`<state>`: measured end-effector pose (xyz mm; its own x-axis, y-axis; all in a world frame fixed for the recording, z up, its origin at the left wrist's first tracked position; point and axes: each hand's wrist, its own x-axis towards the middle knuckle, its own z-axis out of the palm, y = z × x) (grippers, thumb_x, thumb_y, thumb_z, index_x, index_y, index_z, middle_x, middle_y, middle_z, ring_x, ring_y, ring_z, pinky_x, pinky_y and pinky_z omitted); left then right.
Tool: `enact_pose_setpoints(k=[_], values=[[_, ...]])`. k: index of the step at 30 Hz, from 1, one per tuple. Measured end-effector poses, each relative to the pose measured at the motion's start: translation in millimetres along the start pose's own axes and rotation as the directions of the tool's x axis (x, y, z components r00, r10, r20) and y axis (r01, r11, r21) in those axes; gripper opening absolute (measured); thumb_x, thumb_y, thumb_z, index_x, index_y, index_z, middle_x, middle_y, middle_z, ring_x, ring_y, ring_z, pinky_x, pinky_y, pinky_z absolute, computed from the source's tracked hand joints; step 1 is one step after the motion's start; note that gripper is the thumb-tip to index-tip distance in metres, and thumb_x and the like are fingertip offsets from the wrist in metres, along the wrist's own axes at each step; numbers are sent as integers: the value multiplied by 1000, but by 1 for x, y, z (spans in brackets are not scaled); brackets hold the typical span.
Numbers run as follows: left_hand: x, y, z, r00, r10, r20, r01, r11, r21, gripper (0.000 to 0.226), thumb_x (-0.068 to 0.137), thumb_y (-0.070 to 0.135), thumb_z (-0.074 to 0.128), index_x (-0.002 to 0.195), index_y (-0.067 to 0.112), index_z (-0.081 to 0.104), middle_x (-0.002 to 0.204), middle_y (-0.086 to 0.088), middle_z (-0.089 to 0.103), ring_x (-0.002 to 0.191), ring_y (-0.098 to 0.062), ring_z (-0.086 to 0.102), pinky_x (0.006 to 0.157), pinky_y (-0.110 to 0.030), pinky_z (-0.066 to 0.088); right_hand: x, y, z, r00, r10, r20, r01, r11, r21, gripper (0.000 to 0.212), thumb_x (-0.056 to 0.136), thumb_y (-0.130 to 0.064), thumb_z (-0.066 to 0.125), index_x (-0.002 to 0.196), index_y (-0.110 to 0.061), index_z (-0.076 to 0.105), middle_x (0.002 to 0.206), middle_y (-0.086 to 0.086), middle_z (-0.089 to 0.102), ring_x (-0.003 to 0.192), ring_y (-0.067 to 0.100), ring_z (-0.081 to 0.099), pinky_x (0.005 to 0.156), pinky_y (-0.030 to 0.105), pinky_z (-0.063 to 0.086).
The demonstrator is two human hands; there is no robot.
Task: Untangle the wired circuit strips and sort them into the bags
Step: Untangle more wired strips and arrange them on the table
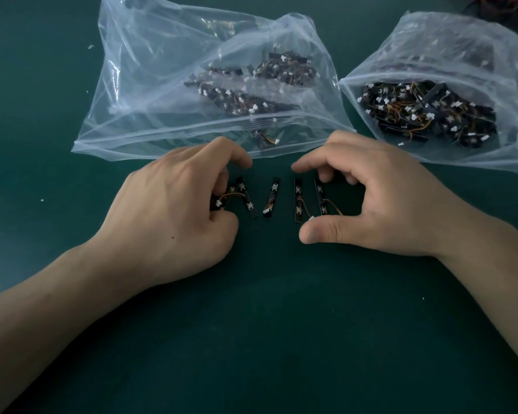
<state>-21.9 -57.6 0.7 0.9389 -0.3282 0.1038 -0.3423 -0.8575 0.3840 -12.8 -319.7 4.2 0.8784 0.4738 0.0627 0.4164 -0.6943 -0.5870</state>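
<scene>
Two hands bracket a short row of black strips lying on the desk. Left of the middle strip, the left hand has its fingers curled in narrow, and with the thumb they pinch the left strip, which is mostly hidden under them. A white plug shows at the grip. An orange wire arcs from there to the next strip, which lies tilted between the left strip and the middle strip. Right of the middle strip, the right hand arches wide over the right strip. Its fingers are curled, with one tip on the strip's far end, and the thumb lies flat on the desk just beside a second white plug. I cannot tell whether this hand truly grips the strip or only touches it. The middle strip lies free, apart from both hands, with one more strip upright between it and the right strip. Beyond the middle strip, the big bag lies with its mouth towards the hands, with a loose pile of strips inside and one strip near the opening. Beyond and well right of the middle strip, the small bag holds a denser pile. Farther right, at the desk's far edge, sits a dark reddish heap, too blurred to tell.
</scene>
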Motion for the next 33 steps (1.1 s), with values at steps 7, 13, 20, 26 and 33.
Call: enact_pose_setpoints(k=[7,13,20,26,33], values=[[0,0,0,1000,10,-5,-10,1000,12,53,68,34,52,120,42,52,85,16,52,83,1,51,58,-28,38,0,1,0,1000,2,-3,-2,1000,-14,80,67,-91,61,128,-40,65,104,-21,56,104,6,59,81,25,44],[-3,2,1,999,-11,-37,13,998,57,44,73,46,47,116,37,48,86,19,50,80,1,50,59,-22,34,-1,1,1,1000,-4,-5,4,1000,-11,79,67,-91,61,128,-41,65,106,-20,57,107,9,60,84,31,50],[-4,2,2,998,1,-62,7,992,125,38,77,50,45,109,32,52,92,17,49,83,-11,46,62,-22,33,0,2,1,1000,-14,-7,14,1000,-9,77,68,-92,60,127,-42,64,105,-20,56,107,9,60,83,28,48],[-2,3,1,999,40,-31,-38,997,63,39,76,43,47,113,34,57,97,17,50,87,-12,48,67,-21,36,0,2,1,1000,-20,-10,20,1000,-14,77,69,-91,60,128,-41,65,106,-19,57,106,8,61,83,30,50],[-3,3,1,998,64,-11,-63,997,54,47,74,55,51,117,38,57,100,17,51,92,-13,53,69,-33,40,0,1,1,1000,-16,-10,16,1000,-25,76,70,-91,60,128,-41,65,107,-20,57,107,8,60,84,33,51]])
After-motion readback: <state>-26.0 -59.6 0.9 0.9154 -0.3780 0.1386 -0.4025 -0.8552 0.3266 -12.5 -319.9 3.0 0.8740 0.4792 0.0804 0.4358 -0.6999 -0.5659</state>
